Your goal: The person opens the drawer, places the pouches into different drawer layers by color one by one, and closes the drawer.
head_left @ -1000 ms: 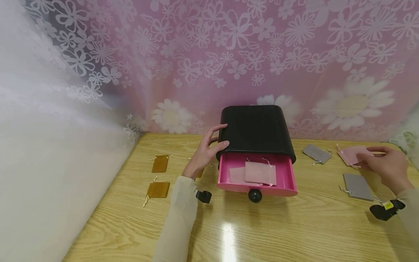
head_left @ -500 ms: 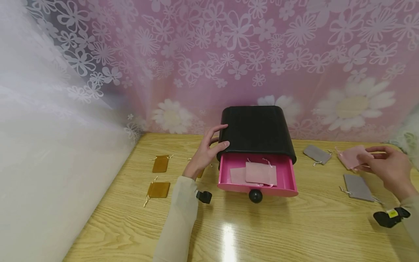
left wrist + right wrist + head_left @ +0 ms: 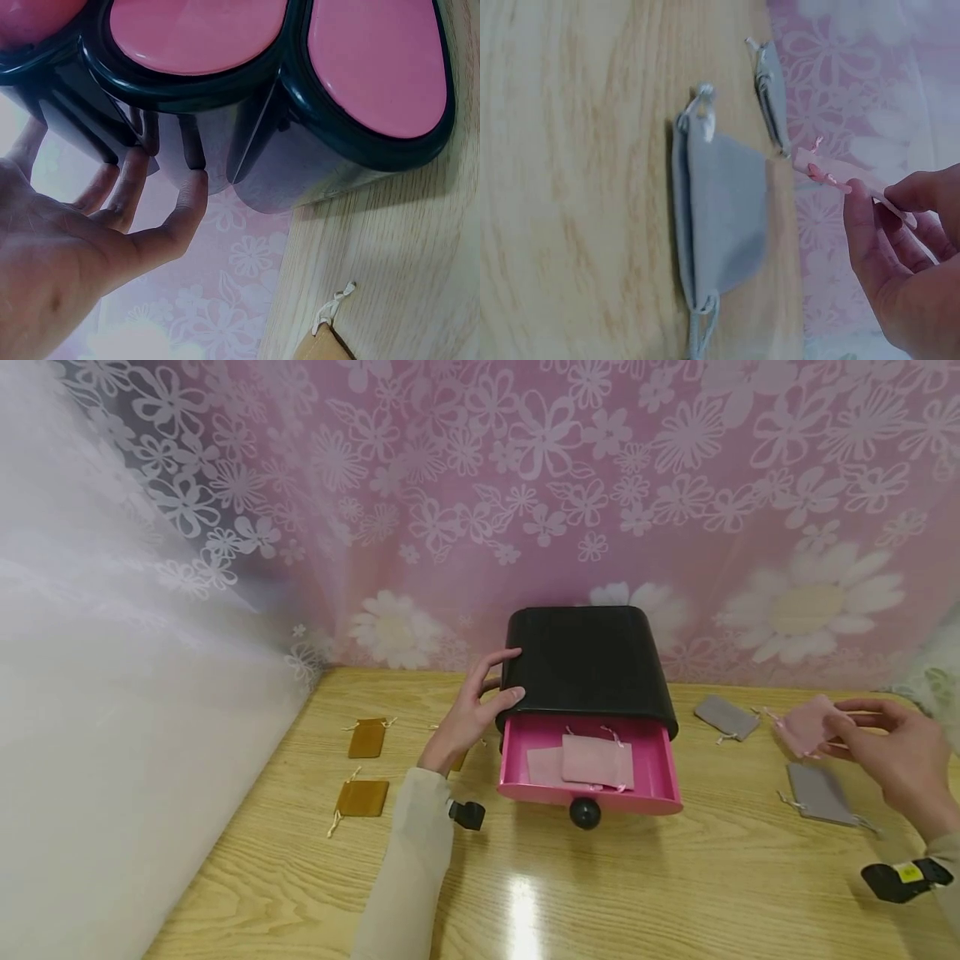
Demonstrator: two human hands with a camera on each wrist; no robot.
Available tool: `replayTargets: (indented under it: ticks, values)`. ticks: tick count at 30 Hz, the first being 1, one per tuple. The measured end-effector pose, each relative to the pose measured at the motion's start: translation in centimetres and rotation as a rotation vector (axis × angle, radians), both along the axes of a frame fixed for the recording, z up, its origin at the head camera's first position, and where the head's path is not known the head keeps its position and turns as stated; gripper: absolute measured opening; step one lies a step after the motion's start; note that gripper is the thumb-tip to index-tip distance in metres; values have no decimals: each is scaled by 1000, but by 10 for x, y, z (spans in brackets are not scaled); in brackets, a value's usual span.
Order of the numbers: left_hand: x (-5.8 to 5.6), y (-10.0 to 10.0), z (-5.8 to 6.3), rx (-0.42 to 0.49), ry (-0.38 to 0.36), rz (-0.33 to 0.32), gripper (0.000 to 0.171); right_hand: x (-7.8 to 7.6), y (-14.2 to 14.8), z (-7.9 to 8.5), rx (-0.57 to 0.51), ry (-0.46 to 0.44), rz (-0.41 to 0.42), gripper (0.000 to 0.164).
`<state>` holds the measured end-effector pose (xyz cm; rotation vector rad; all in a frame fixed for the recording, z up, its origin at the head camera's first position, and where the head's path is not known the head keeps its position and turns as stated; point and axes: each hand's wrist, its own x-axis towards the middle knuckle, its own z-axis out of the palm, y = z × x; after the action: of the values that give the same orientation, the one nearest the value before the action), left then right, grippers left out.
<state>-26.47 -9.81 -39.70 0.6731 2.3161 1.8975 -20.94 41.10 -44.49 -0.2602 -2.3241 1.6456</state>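
Note:
My right hand [image 3: 896, 747] pinches a pink drawstring pouch [image 3: 808, 724] between thumb and fingers at the far right. In the right wrist view the pouch [image 3: 855, 176] is seen edge-on, raised off the table. My left hand [image 3: 472, 710] rests with spread fingers against the left side of a black drawer cabinet [image 3: 588, 660]; the left wrist view shows fingertips [image 3: 196, 184] touching its glossy wall. The cabinet's top pink drawer [image 3: 513, 760] is pulled out, with two pink pouches [image 3: 596, 760] lying overlapped inside. Its lower drawer fronts [image 3: 199, 34] show in the left wrist view.
Two grey pouches, one farther back [image 3: 726, 717] and one nearer [image 3: 821, 793], lie right of the cabinet. Brown pouches [image 3: 367, 737] [image 3: 362, 797] lie at the left, another partly behind the left wrist. A flowered curtain [image 3: 450, 510] hangs behind the wooden table [image 3: 300, 877].
My right hand has drawn the pink pouch up and slightly toward me, its lower edge tilting. The left hand, cabinet and drawer stay as they were.

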Motion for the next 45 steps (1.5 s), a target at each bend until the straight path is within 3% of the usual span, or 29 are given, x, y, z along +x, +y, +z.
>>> replayTargets:
  ticks: [13,24,45]
  values:
    - [2,-1,-2,1,8,5,52,17,-22,18,-121,79,23,22]
    - [3,1,-1,3,3,12,52,29,-43,35,-502,226,187,26]
    - [1,2,-1,4,21,16,52,46,-85,64,-604,338,348,33]
